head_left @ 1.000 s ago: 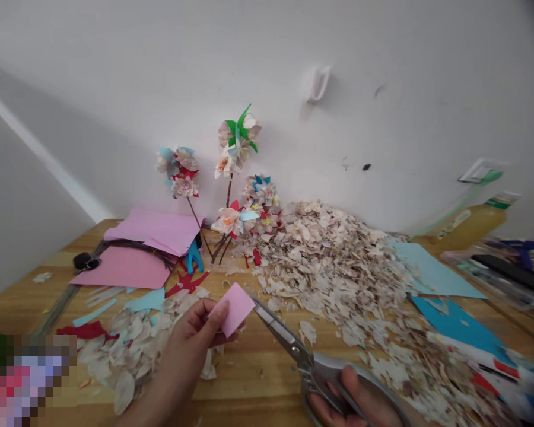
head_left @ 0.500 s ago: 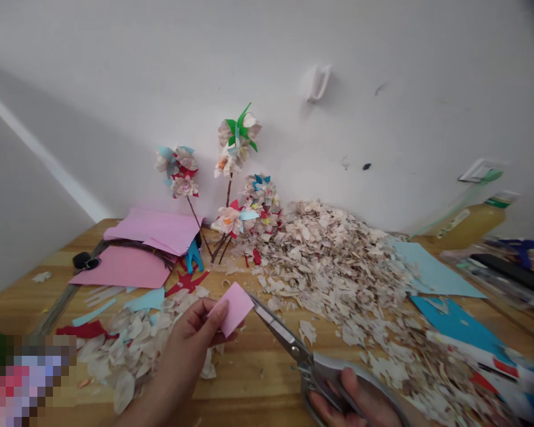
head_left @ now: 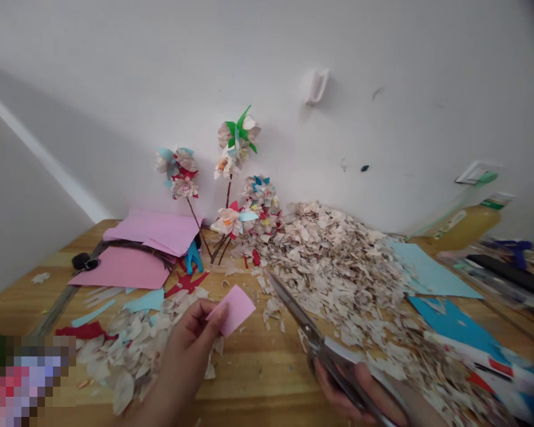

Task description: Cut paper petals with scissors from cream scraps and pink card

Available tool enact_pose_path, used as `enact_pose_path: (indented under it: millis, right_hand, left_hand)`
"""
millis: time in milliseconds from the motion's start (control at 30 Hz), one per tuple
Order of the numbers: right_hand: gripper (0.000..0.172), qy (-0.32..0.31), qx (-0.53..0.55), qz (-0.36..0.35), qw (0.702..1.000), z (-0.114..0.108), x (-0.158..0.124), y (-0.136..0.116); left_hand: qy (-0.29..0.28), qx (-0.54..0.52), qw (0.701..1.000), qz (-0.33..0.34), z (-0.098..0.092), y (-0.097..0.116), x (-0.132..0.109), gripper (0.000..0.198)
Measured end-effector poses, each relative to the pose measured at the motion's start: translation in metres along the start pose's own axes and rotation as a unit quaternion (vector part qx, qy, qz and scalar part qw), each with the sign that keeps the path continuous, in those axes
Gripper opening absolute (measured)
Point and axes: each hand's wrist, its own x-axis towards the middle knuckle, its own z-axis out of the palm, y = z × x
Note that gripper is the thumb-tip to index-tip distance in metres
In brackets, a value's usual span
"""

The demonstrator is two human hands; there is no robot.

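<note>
Between the thumb and fingers of my left hand (head_left: pixel 200 332) is a small pink piece of paper (head_left: pixel 239 309), pinched at its left side. My right hand (head_left: pixel 353 388) grips the handles of a pair of metal scissors (head_left: pixel 310 332), whose blades look closed and point up and to the left. The scissor tip lies to the right of the pink paper and does not touch it. Under and beside my left arm spreads a loose heap of pale petal-like flakes (head_left: pixel 137 350). Red paper scraps (head_left: pixel 187 284) lie just beyond my left hand.
Flower stems with pale blossoms (head_left: pixel 228 220) stand against the wall. Pink sheets (head_left: pixel 129 267) lie at the left, and a large mound of dry flakes (head_left: pixel 338 261) covers the right. Beyond it are light blue paper (head_left: pixel 431 270), darker blue paper (head_left: pixel 456 323) and a yellow bottle (head_left: pixel 465 225).
My right hand has drawn the scissors right, away from the pink paper, and the blades have come together. My left hand stays nearly in place with the paper.
</note>
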Motion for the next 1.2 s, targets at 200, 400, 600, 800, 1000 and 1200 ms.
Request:
enact_pose_path:
  millis: [200,400,600,800,1000,1200]
  right_hand:
    - [0.033,0.132,0.026,-0.080,0.988,0.045,0.037,0.023]
    - [0.028,0.172,-0.003,-0.162,0.972,0.066,0.041,0.030]
    - [0.027,0.184,-0.011,-0.127,0.975,0.059,0.039,0.022]
    - [0.027,0.095,-0.070,-0.051,0.992,0.059,0.032,0.013]
    - [0.022,0.087,-0.092,-0.037,0.991,0.065,0.032,0.011]
    - [0.028,0.101,-0.076,-0.052,0.991,0.063,0.035,0.017]
  left_hand:
    - [-0.085,0.065,0.994,0.012,0.016,-0.014,-0.023,0.022]
    - [-0.111,0.047,0.993,-0.019,0.022,-0.018,-0.028,0.024]
    - [-0.129,0.005,0.990,-0.057,0.025,-0.013,-0.029,0.018]
    - [-0.171,-0.006,0.979,-0.109,0.027,-0.017,-0.027,0.015]
    - [-0.163,0.033,0.978,-0.125,0.028,-0.012,-0.027,0.016]
    - [-0.139,0.042,0.977,-0.154,0.025,-0.016,-0.023,0.020]
